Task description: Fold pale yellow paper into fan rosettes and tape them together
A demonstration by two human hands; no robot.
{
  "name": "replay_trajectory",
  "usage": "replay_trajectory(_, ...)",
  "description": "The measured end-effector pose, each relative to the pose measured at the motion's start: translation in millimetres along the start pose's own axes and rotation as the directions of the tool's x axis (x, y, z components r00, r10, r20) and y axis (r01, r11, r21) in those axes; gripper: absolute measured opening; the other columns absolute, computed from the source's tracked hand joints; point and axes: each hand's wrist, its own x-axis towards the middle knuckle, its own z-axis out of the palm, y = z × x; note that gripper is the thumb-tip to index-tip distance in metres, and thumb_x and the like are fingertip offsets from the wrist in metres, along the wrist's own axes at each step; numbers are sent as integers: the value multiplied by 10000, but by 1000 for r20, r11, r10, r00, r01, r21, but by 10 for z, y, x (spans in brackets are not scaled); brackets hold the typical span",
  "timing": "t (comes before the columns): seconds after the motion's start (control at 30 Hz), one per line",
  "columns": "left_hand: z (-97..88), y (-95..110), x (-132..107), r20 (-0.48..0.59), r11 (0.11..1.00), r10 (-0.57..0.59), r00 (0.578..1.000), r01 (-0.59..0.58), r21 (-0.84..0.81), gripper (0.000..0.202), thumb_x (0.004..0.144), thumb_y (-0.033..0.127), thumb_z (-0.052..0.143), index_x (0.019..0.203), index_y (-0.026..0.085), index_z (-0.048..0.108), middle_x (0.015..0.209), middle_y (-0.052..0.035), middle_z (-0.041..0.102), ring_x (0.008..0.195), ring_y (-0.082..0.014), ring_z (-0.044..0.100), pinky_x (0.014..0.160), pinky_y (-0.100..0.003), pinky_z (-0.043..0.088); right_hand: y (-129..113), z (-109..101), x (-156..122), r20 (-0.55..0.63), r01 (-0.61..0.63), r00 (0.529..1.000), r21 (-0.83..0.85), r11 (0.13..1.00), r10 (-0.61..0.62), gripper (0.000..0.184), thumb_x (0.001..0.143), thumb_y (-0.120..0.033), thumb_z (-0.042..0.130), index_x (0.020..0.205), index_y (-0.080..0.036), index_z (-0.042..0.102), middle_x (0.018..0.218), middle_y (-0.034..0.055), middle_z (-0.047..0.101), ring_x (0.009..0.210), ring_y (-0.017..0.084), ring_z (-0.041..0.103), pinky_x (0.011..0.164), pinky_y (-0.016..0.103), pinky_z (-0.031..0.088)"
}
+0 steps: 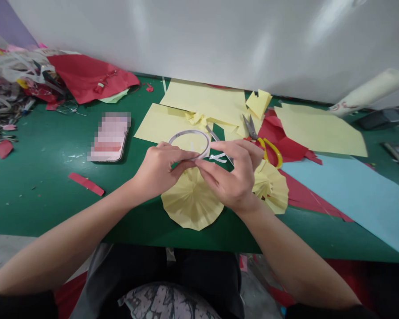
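Observation:
A thin, pale roll of tape [209,142] is held tilted above the table, between both hands. My left hand [161,170] is closed on its near edge, thumb and index finger pinched together. From the other side, my right hand [234,170] has its thumb at the same near edge and its index finger by the roll's right side; its fingers are curled around it. A pleated yellow paper rosette [193,199] lies just below the hands. Another yellow rosette [279,190] sits to the right, partly covered by my right wrist. White strips [218,157] show beside the roll.
Yellow-handled scissors [269,150] lie right of the hands, near yellow sheets [202,95], red paper [286,141] and a blue sheet [352,186]. A phone [109,137] and a red strip [86,184] lie left. Scraps [16,88] pile at the far left; a wall [199,40] stands behind.

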Motion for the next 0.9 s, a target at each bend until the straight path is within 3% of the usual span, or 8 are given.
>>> replay_trajectory(0.1, -9, 11, 2, 26, 999, 21, 999, -21, -31, 178, 785, 199, 525, 869, 196, 681, 720, -21, 698, 657, -128, 625, 662, -260, 476, 18, 8, -36, -14, 40, 999, 26, 999, -40, 142, 810, -320, 492, 824, -319, 633, 1056, 31, 552, 1042, 247, 456, 899, 430, 350)
replay_trajectory(0.27, -48, 53, 2, 46, 998, -4, 999, 7, -57, 188, 763, 202, 522, 846, 199, 689, 715, -19, 703, 624, -130, 619, 669, -284, 472, -8, -15, -23, 222, -99, 972, 70, 993, 81, 211, 844, -352, 405, 844, -304, 610, 1031, 43, 577, 1081, 270, 468, 945, 465, 305)
replay_trajectory(0.43, -27, 136, -29, 37, 989, -107, 994, 111, -97, 183, 745, 189, 522, 805, 202, 695, 770, -14, 712, 670, -142, 640, 697, -294, 474, 11, 9, -14, 157, -16, 987, 36, 999, 10, 183, 844, -334, 421, 882, -283, 593, 967, 47, 613, 1021, 253, 516, 941, 440, 323)
replay_trajectory(0.53, -26, 141, -37, 32, 983, -138, 990, 141, -120, 177, 739, 182, 530, 807, 193, 693, 794, -18, 712, 678, -144, 642, 686, -286, 490, 35, 27, -29, 178, -6, 984, 28, 1000, 1, 166, 836, -339, 435, 889, -287, 584, 960, 42, 611, 1009, 251, 516, 935, 444, 335)
replay_trajectory(0.63, -81, 54, 6, -51, 974, -212, 976, 206, -99, 165, 742, 193, 534, 803, 192, 687, 814, -8, 709, 737, -145, 645, 686, -256, 502, 31, 11, -23, 137, 28, 990, 92, 995, -40, 124, 823, -316, 460, 834, -290, 580, 939, 38, 606, 980, 241, 519, 912, 439, 358)
replay_trajectory(0.73, -149, -81, 74, -282, 951, -307, 909, 280, -133, 180, 784, 246, 505, 824, 185, 670, 824, -12, 700, 734, -127, 640, 655, -223, 503, 23, -34, 26, 15, 24, 1000, 78, 997, -25, 107, 804, -301, 473, 772, -301, 575, 966, 32, 588, 975, 238, 513, 875, 441, 392)
replay_trajectory(0.83, -149, -172, 106, -174, 949, -312, 934, 313, -19, 205, 788, 256, 500, 883, 177, 663, 852, -35, 697, 766, -145, 640, 698, -235, 492, 47, -66, 92, -40, -149, 987, 90, 985, 153, 188, 801, -280, 451, 958, -298, 553, 1110, 57, 522, 1084, 269, 463, 857, 466, 414)
replay_trajectory(0.9, -114, -200, 104, -71, 941, -298, 952, 306, 148, 213, 781, 257, 501, 893, 181, 666, 847, -47, 698, 780, -178, 641, 709, -265, 480, 80, -64, 121, 10, -227, 973, 184, 956, 229, 355, 803, -241, 441, 1154, -288, 439, 1188, 74, 483, 1108, 252, 461, 842, 442, 439)
